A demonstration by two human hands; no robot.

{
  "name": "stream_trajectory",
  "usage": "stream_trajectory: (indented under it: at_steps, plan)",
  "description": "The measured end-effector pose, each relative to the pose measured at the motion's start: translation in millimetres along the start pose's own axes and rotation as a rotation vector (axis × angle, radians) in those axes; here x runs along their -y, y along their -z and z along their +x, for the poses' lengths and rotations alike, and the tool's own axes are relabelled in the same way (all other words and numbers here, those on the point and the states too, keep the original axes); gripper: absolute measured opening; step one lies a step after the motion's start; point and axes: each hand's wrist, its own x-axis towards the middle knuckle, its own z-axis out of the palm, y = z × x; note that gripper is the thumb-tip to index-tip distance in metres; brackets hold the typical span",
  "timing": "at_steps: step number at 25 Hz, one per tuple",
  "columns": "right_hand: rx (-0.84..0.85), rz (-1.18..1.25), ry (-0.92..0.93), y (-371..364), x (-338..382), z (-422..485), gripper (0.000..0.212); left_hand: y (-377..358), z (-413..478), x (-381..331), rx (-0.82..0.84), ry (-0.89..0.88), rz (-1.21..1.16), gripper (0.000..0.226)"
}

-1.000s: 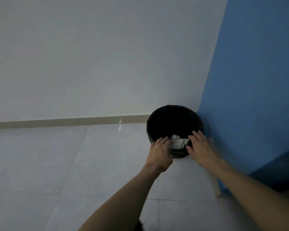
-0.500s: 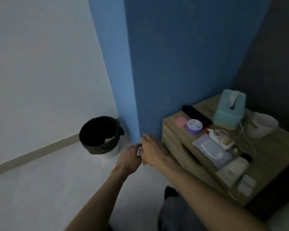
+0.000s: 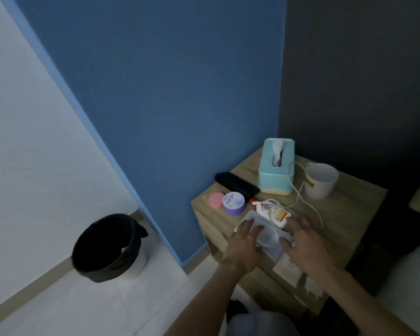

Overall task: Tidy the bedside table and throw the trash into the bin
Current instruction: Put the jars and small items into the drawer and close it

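Plastic pack (image 3: 268,236) — partly under left fingers (image 3: 249,226)

Bedroom, domestic. Low wooden table (image 3: 344,214) stands in a corner against a blue wall (image 3: 167,93). On the table: tissue box (image 3: 275,175), white mug (image 3: 319,180), purple cream jar (image 3: 233,203). Right of table: pale bedding (image 3: 407,275). Left of table: lined bin (image 3: 107,248) on tiled floor (image 3: 58,306).

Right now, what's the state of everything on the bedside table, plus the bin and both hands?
bin, upright, open top, black liner
tissue box, upright, tissue sticking out
mug, upright, looks empty
purple jar, lid on
white tube, lying flat
flat white pack, lying flat between the hands
left hand, open, fingers on the pack
right hand, open, fingers spread
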Motion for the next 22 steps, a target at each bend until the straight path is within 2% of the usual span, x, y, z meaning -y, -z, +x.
stream_trajectory:
  at_steps: [3,6,9,15,22]
  plan:
    - [0.138,0.044,-0.049,-6,-27,-8,0.088,-15,20,-6,0.093,-0.048,0.114,0.066]
    - [0.256,-0.019,-0.078,-18,-35,-13,0.115,-25,31,-7,0.200,-0.089,0.196,0.070]
    - [0.325,-0.116,-0.074,-26,-35,-14,0.115,-36,34,-6,0.260,-0.099,0.257,0.074]
    - [0.258,-0.042,-0.059,-35,-45,-8,0.107,-41,43,1,0.193,-0.105,0.288,0.075]
    - [0.290,0.037,-0.184,-32,-50,20,0.123,-38,59,10,0.127,-0.094,0.270,0.067]
